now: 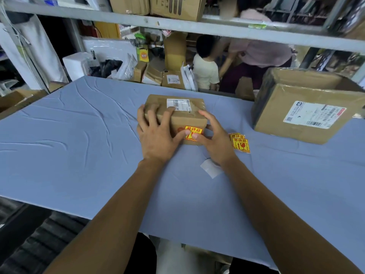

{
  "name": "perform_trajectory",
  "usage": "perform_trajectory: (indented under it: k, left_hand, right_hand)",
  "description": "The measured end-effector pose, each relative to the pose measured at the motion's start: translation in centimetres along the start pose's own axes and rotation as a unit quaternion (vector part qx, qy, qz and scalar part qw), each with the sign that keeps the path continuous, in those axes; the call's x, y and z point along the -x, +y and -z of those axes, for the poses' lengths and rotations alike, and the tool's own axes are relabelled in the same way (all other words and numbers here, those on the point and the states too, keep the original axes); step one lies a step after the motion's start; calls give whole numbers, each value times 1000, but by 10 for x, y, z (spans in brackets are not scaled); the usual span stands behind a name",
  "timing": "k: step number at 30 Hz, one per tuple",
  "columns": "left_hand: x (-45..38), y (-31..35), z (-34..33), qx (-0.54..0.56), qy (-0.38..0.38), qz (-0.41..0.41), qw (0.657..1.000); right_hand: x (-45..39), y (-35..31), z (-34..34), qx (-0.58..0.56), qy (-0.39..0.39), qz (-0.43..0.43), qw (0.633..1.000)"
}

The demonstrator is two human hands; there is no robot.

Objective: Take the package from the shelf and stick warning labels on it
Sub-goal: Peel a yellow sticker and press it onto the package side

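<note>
A small brown cardboard package [184,113] with a white shipping label on top stands on the blue-covered table [79,145]. A yellow and red warning label [194,130] is stuck on its near face. My left hand [158,133] lies over the package's left top and side, its thumb pressing the label. My right hand [215,139] holds the package's right near corner, thumb on the label too. A small stack of spare warning labels [240,143] lies just right of my right hand.
A larger cardboard box [302,107] with a shipping label stands at the table's right. A white backing paper [210,168] lies near my right wrist. Metal shelf beams with boxes run overhead. Two people and more parcels are behind the table.
</note>
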State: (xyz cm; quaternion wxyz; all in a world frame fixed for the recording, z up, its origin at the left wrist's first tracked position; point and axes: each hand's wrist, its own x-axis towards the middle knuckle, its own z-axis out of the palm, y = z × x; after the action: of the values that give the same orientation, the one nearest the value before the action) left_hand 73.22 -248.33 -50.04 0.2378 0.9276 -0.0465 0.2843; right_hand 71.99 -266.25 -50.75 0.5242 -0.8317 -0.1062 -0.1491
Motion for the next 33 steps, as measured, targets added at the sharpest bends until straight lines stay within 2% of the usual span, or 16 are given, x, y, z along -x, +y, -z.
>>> perform_trajectory:
  k: [4, 10, 14, 20, 25, 33]
  left_hand:
    - [1, 1, -2, -3, 22, -1, 1000]
    - [0, 1, -2, -10, -7, 4, 1000]
    - [0, -1, -2, 13, 24, -12, 1000]
    - [-1, 12, -8, 9, 52, 36, 998]
    - [0, 3, -7, 26, 34, 7, 999]
    - [0, 3, -4, 12, 11, 6, 1000]
  right_hand:
    - [0, 1, 0, 19, 11, 10, 1000]
    - [-1, 4, -1, 11, -7, -1, 1000]
    - [-1, 2, -1, 17, 8, 11, 1000]
    - [0, 1, -2, 22, 12, 5, 1000]
    - [-1, 0, -1, 21, 5, 3, 1000]
    - [1, -1, -1, 17, -4, 1, 1000]
